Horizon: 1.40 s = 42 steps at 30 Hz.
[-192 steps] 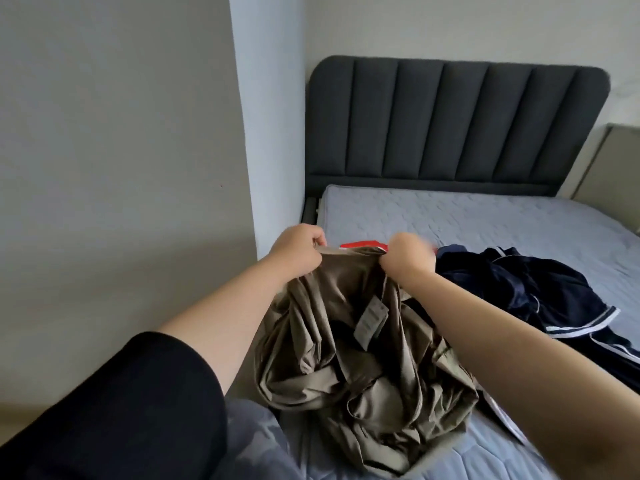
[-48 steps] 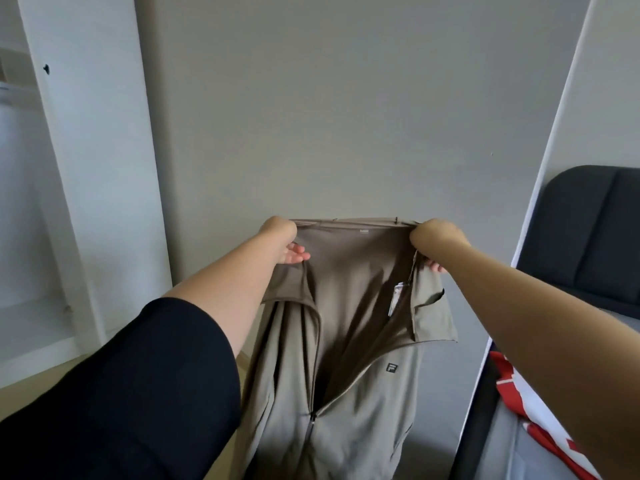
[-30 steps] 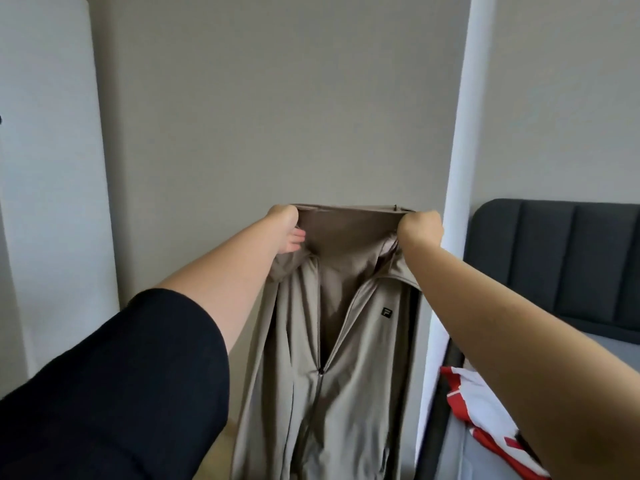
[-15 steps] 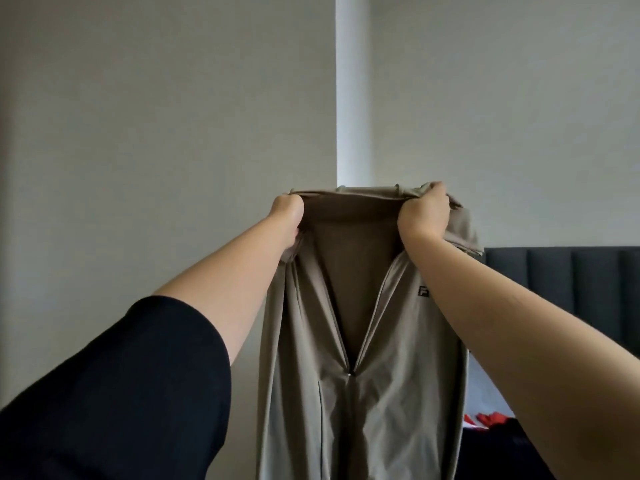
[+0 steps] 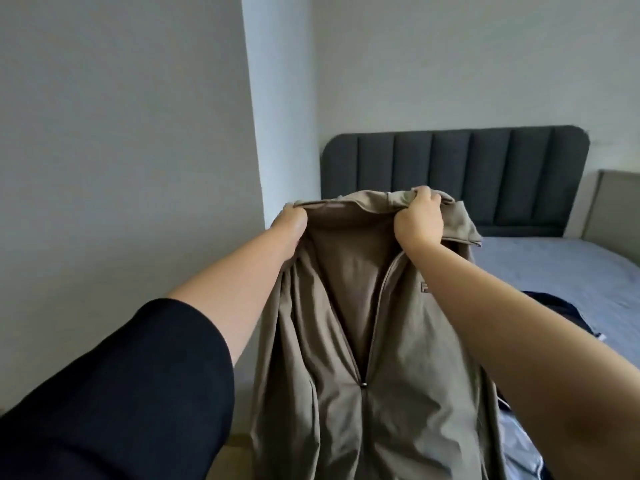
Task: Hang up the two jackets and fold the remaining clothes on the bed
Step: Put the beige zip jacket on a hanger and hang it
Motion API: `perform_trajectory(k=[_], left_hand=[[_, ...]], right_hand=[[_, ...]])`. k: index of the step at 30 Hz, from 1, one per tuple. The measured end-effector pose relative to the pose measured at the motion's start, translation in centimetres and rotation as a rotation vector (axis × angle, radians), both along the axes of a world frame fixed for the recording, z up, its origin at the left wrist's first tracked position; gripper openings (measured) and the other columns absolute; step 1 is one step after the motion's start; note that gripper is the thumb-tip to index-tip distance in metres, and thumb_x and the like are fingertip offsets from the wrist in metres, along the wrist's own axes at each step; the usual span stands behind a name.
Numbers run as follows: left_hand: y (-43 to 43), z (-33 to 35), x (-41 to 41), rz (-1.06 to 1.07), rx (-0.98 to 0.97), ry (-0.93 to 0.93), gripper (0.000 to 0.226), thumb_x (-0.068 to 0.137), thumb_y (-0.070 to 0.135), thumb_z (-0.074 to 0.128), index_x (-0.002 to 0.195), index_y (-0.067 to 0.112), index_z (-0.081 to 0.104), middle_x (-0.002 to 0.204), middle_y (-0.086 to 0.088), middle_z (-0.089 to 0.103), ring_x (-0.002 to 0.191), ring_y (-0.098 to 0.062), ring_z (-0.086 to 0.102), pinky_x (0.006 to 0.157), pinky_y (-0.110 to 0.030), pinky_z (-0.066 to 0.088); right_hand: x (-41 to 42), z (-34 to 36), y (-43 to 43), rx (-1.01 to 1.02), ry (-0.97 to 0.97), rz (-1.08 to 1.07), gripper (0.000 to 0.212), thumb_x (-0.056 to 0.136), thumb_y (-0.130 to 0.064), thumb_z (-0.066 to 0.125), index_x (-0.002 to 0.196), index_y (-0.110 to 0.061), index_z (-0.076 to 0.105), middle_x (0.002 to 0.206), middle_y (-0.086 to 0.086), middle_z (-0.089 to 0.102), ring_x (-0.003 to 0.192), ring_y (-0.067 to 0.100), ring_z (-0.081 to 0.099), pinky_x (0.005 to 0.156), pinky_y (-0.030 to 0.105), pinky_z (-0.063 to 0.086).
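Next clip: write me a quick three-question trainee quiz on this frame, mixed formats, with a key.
1. True or false: the khaki zip-up jacket lies flat on the grey mattress.
2. Which hands grip the jacket's collar? A) left hand only B) right hand only C) both
3. Fill in: the jacket's zip is ____ open, its slider about mid-chest.

Key: 1 false, it hangs in the air; 2 C; 3 partly.

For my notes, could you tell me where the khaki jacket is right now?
In the head view's centre, the khaki jacket hangs between left hand and right hand, left of the bed.
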<state>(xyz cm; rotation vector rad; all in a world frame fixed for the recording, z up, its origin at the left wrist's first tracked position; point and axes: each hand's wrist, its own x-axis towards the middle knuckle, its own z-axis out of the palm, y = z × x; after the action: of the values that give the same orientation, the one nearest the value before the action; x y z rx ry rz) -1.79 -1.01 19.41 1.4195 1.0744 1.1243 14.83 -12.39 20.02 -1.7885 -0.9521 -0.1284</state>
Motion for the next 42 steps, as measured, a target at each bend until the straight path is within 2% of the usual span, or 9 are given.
perform_trajectory(k=[8, 11, 16, 20, 26, 33, 36, 39, 42], left_hand=[[5.3, -13.5, 7.0, -0.088, -0.183, 0.215, 0.052, 0.095, 0.011, 0.026, 0.146, 0.020, 0.030, 0.144, -0.013, 0.040, 0.130, -0.032, 0.040, 0.110, -0.044, 0.033], [6.9, -15.1, 8.5, -0.084, -0.083, 0.340, 0.069, 0.096, 0.022, 0.037, 0.149, 0.035, -0.006, 0.153, -0.005, 0.026, 0.138, -0.029, 0.027, 0.114, -0.044, 0.024], [5.6, -22.5, 8.5, -0.317, -0.086, 0.579, 0.115, 0.081, 0.017, 0.071, 0.144, 0.031, -0.024, 0.150, -0.012, 0.030, 0.125, -0.030, 0.045, 0.099, -0.033, 0.036], [3.4, -31.1, 7.8, -0.632, -0.114, 0.918, 0.090, 0.092, 0.018, 0.055, 0.148, 0.029, -0.014, 0.158, -0.009, 0.006, 0.125, -0.029, 0.044, 0.094, -0.032, 0.041], [-0.4, -40.2, 5.2, -0.717, -0.022, 1.371, 0.059, 0.100, 0.041, 0.027, 0.151, 0.029, 0.000, 0.159, 0.001, -0.011, 0.145, -0.019, -0.010, 0.116, -0.044, 0.006], [-3.6, -43.4, 2.9, -0.550, 0.197, 1.336, 0.055, 0.100, 0.040, 0.028, 0.151, 0.025, 0.013, 0.159, 0.000, -0.004, 0.146, -0.019, -0.005, 0.116, -0.043, 0.004], [-3.8, -41.1, 3.0, -0.518, 0.218, 1.223, 0.043, 0.096, 0.031, 0.041, 0.138, 0.022, 0.040, 0.151, -0.004, 0.027, 0.140, -0.022, 0.022, 0.109, -0.040, 0.024], [-5.3, -37.7, 3.2, -0.603, 0.180, 1.068, 0.018, 0.093, 0.031, 0.049, 0.088, 0.019, 0.060, 0.092, 0.000, 0.058, 0.095, -0.024, 0.058, 0.071, -0.030, 0.041], [-7.9, -35.0, 2.8, -1.071, -0.235, 0.904, 0.034, 0.084, 0.046, 0.062, 0.068, 0.017, 0.057, 0.060, 0.004, 0.058, 0.054, -0.013, 0.056, 0.052, -0.022, 0.045]], right_hand=[[6.8, -13.4, 6.4, -0.404, 0.099, -0.008, 0.040, 0.090, -0.001, 0.035, 0.129, 0.000, 0.038, 0.144, 0.017, 0.026, 0.124, 0.038, 0.038, 0.096, 0.041, 0.039], [8.0, -16.0, 8.3, -0.342, 0.098, 0.095, 0.060, 0.090, -0.006, 0.040, 0.147, -0.011, 0.019, 0.156, 0.008, 0.012, 0.131, 0.031, 0.037, 0.096, 0.036, 0.039], [7.6, -23.8, 8.6, -0.550, -0.057, 0.199, 0.077, 0.091, -0.011, 0.046, 0.151, -0.018, -0.002, 0.159, 0.006, -0.002, 0.143, 0.028, 0.018, 0.112, 0.044, 0.027], [5.6, -31.8, 6.8, -0.772, -0.121, 0.259, 0.069, 0.095, -0.016, 0.042, 0.151, -0.015, 0.003, 0.159, 0.008, -0.002, 0.146, 0.023, 0.004, 0.116, 0.043, 0.012], [3.8, -41.9, 1.6, -1.173, -0.109, 0.303, 0.062, 0.100, -0.035, 0.030, 0.151, -0.019, 0.000, 0.159, 0.006, -0.004, 0.146, 0.020, -0.003, 0.116, 0.042, 0.005], [2.3, -45.3, -1.4, -1.044, -0.178, 0.249, 0.061, 0.099, -0.033, 0.031, 0.151, -0.019, 0.004, 0.159, 0.007, 0.001, 0.145, 0.021, 0.002, 0.116, 0.040, 0.002], [2.0, -44.7, -2.5, -0.987, -0.061, 0.339, 0.059, 0.099, -0.026, 0.037, 0.151, -0.017, 0.010, 0.159, 0.007, 0.001, 0.146, 0.021, -0.001, 0.117, 0.040, 0.005], [1.6, -43.7, -4.7, -0.916, 0.092, 0.465, 0.057, 0.098, -0.019, 0.043, 0.150, -0.012, 0.019, 0.159, 0.006, 0.006, 0.146, 0.018, 0.001, 0.118, 0.031, 0.005], [1.4, -42.6, -7.6, -0.912, 0.173, 0.530, 0.054, 0.097, -0.016, 0.046, 0.148, -0.013, 0.028, 0.157, 0.002, 0.017, 0.145, 0.013, 0.011, 0.112, 0.017, 0.006]])
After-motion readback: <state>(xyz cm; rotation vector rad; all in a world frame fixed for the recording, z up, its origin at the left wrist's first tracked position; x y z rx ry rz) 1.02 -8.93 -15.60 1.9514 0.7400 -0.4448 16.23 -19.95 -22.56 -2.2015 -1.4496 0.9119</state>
